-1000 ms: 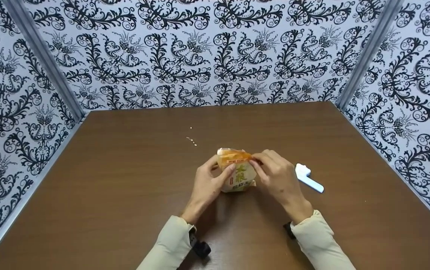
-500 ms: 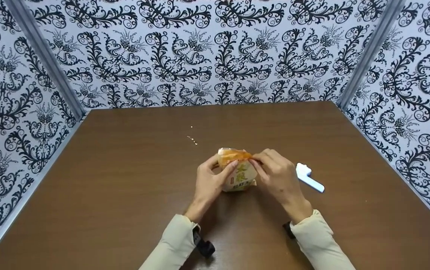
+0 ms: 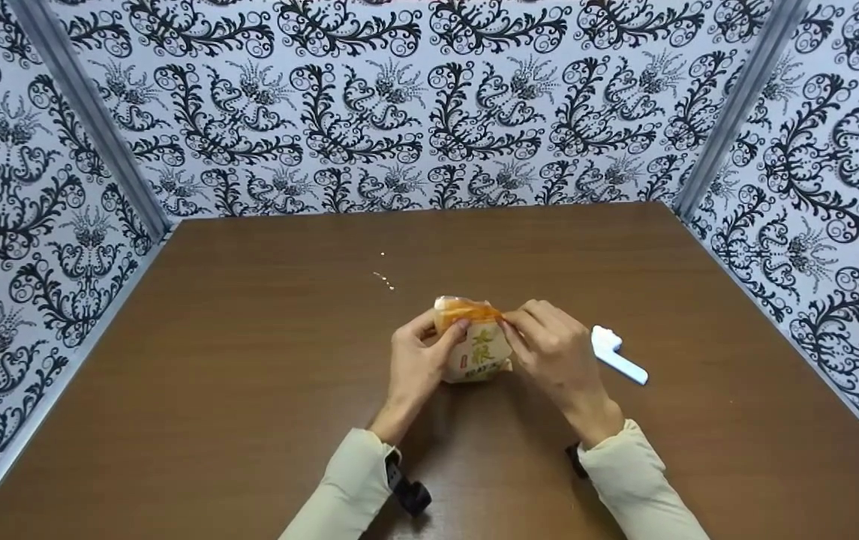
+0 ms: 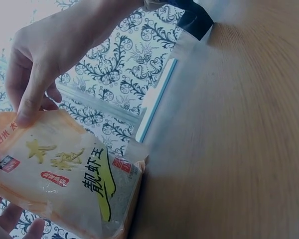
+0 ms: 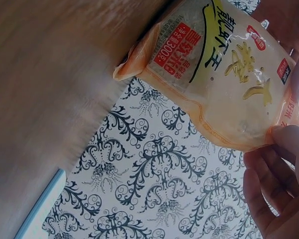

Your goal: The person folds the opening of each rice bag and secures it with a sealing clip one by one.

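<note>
A small clear plastic bag of rice (image 3: 480,351) with an orange top band and printed lettering stands upright at the table's middle, facing me. My left hand (image 3: 418,360) grips its upper left side, thumb across the front and fingers behind. With thumb and forefinger my right hand (image 3: 555,349) pinches the upper right corner, where the orange film is drawn together. In the right wrist view the bag's red label (image 5: 178,52) shows near the bottom, and my right hand (image 5: 279,179) holds the corner. The left wrist view shows the bag's front (image 4: 65,169) between both hands.
A light blue bar with a white piece at one end (image 3: 619,358) lies on the brown table (image 3: 249,375), right of my right hand. Several pale crumbs (image 3: 384,280) are scattered beyond the bag. Patterned walls (image 3: 414,112) enclose the table's back and sides.
Both hands keep their hold on the bag. My left thumb and right fingers have shifted slightly at its top edge; the bag stays in place.
</note>
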`<state>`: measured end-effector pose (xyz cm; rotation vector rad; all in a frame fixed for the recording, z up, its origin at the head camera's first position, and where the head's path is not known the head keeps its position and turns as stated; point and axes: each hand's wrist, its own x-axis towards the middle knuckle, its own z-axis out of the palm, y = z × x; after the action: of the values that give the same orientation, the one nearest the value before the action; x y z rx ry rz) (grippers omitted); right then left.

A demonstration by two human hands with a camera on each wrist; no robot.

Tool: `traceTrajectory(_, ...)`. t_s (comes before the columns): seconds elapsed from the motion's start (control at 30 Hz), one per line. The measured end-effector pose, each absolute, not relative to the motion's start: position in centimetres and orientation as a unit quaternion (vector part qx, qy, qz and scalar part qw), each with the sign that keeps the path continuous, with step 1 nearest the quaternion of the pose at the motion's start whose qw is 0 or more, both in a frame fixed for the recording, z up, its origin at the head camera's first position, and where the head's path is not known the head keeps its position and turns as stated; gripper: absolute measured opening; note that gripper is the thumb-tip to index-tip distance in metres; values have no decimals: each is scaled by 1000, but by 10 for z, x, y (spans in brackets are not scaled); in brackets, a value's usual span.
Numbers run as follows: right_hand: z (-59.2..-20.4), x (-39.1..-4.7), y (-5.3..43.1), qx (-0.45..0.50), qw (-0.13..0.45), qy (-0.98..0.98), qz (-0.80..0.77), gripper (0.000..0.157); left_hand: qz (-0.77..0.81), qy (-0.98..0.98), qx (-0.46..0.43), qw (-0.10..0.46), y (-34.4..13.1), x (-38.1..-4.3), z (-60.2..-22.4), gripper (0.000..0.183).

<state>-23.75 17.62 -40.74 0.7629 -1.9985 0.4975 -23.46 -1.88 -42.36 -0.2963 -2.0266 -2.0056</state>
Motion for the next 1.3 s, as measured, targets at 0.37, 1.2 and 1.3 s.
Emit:
traceTrajectory(0.37, -407, -236, 177, 292, 428, -825, 224, 5, -697, -700, -100, 123, -15, -233, -423, 25)
traceTrajectory(1.2, -406, -234, 171, 295, 442, -815, 232, 6, -746, -638, -62, 181, 9, -232, -422, 30)
traceTrajectory(1.3, -406, -234, 170, 291, 445, -815, 231, 5, -744, -637, -61, 191, 11, -233, -421, 29)
